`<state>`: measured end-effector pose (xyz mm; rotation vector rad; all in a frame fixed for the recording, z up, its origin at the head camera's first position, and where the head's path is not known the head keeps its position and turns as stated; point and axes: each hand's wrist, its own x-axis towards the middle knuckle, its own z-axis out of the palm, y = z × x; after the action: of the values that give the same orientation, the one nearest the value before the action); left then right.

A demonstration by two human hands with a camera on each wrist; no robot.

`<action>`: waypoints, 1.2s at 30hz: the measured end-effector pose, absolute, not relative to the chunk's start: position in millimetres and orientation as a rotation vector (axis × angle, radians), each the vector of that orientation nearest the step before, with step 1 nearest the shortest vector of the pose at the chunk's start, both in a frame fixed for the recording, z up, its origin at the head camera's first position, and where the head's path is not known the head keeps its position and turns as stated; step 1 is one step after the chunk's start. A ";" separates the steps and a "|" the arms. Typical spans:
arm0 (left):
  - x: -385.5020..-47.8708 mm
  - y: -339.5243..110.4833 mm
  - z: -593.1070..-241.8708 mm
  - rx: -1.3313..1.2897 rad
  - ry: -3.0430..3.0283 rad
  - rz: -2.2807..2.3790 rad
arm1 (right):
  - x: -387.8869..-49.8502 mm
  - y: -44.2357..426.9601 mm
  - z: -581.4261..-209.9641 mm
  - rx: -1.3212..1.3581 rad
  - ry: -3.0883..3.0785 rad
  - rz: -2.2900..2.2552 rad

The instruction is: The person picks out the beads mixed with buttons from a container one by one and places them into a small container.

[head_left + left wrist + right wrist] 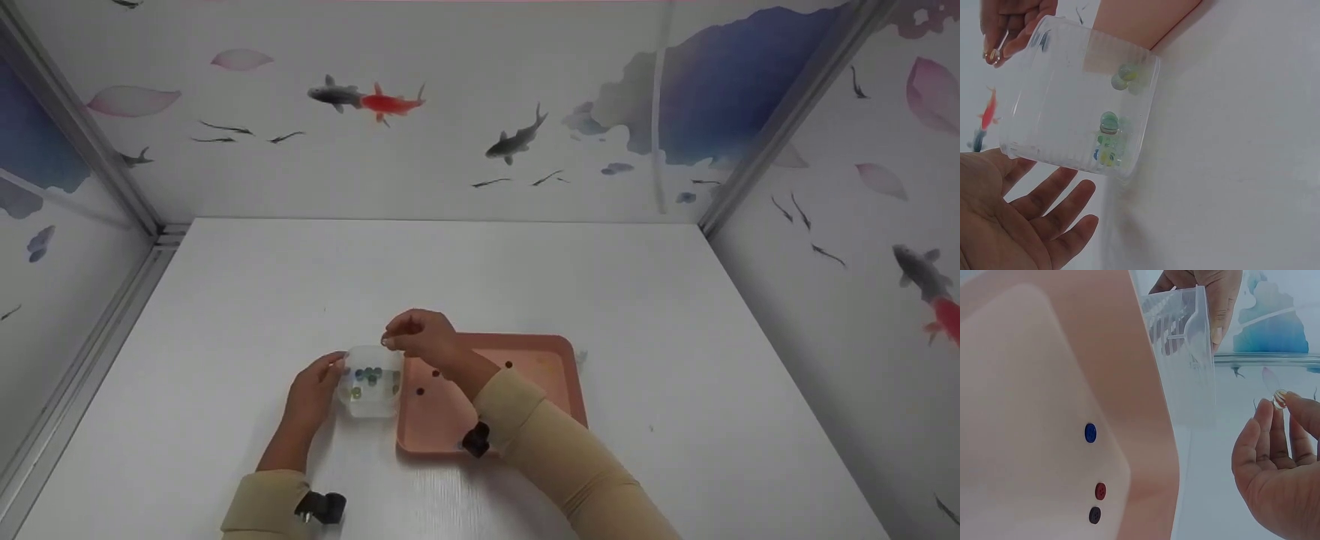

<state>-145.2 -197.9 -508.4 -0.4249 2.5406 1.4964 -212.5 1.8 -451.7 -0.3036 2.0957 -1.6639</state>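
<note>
My left hand (309,391) holds a clear plastic container (373,409) by its side. In the right wrist view, the left thumb lies along the outside of the container (1193,394) near its rim. Several green, yellow and blue glass marbles (1127,72) lie at the container's bottom in the left wrist view. Above the container's rim, at its right far corner, is my right hand (424,335). Its thumb and fingertips pinch one clear glass marble (1279,399) with an amber streak, apart from the container.
An orange-pink tray (559,346) lies right beside the container, partly under my right forearm. On it are a blue button (1090,433), a red button (1100,491) and a black button (1095,515). Printed panels enclose the white table (660,322) at the back and sides.
</note>
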 end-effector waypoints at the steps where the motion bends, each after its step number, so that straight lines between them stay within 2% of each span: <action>1: -145.2 -197.7 -508.1 -0.429 2.541 1.492 | -212.1 0.9 -451.7 -0.307 2.103 -1.657; 26: -146.9 -198.6 -507.7 -0.419 2.517 1.503 | -206.7 -17.0 -456.3 -0.460 2.154 -1.559; 36: -146.7 -198.1 -507.4 -0.419 2.528 1.490 | -203.7 -19.1 -455.2 -0.563 2.248 -1.351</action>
<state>-146.7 -198.1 -507.4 -0.4190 2.5279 1.4903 -203.7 -19.1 -455.2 -0.5634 2.2482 -1.3514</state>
